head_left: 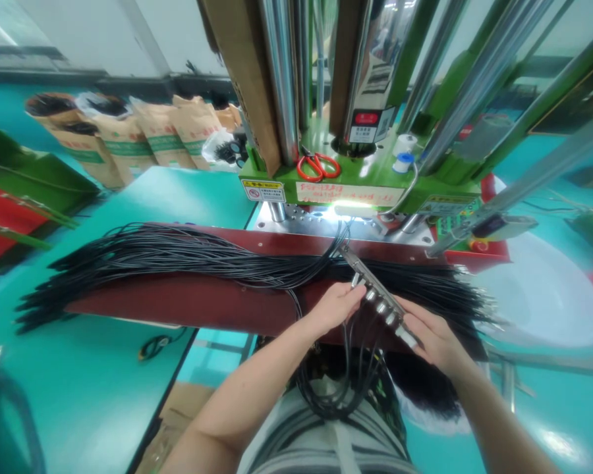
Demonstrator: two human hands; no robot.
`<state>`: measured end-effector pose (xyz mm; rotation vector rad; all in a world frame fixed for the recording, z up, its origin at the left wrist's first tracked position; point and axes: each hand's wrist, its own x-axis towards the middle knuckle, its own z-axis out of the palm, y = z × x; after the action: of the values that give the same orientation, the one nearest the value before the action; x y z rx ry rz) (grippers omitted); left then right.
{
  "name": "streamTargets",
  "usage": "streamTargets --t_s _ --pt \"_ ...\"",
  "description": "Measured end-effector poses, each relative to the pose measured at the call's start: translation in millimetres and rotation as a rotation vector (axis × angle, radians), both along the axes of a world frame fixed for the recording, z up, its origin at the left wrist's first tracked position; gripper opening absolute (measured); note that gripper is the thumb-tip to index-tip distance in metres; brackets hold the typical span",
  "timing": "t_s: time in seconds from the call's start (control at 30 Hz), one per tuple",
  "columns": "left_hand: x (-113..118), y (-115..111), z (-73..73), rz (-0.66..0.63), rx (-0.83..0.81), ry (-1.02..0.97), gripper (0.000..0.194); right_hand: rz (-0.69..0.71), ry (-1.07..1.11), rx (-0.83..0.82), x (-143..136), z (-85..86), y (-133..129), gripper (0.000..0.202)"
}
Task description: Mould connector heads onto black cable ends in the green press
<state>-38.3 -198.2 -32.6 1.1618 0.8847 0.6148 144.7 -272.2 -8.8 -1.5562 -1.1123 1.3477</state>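
A narrow metal mould bar [379,287] slants across the front of the press, with several silvery cylindrical connectors [381,307] in a row along its near side. My right hand [433,334] is closed round the bar's lower right end. At its upper left part, my left hand [340,304] pinches a small metal connector [356,279] between thumb and fingers. Black cables [337,405] loop down from the bar over my lap. Behind the bar lies a long bundle of black cables [178,257] on a dark red shelf [192,299].
A green press [366,174] with steel columns stands ahead, its lamp lit. Red-handled scissors [319,167] and a thread spool [403,162] rest on it. Filled paper sacks [123,141] stand at the back left. A white basin [563,289] is at the right.
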Motion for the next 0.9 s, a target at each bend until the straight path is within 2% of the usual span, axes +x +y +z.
streamTargets --t_s 0.13,0.27,0.4,0.5,0.73,0.9 --pt "-2 1 -2.8 -0.024 -0.034 -0.019 0.046 0.11 -0.066 0.114 1 5.2 5 0.038" --pt "-2 0 -5.5 0.028 0.012 -0.005 0.044 0.157 -0.101 0.137 0 5.0 5 0.037" --pt "-5 1 -2.3 0.048 0.082 -0.017 0.048 0.124 -0.08 0.133 4 -1.8 2 0.037" --pt "-11 5 0.0 0.053 0.03 -0.07 0.051 0.082 -0.081 0.108 8 -3.8 1 0.038" --pt "-17 11 0.0 -0.185 -0.086 -0.243 0.054 0.243 -0.175 0.245 11 3.7 5 0.034" --pt "-19 13 6.0 -0.269 -0.252 -0.369 0.052 0.261 -0.196 0.214 12 -0.5 5 0.037"
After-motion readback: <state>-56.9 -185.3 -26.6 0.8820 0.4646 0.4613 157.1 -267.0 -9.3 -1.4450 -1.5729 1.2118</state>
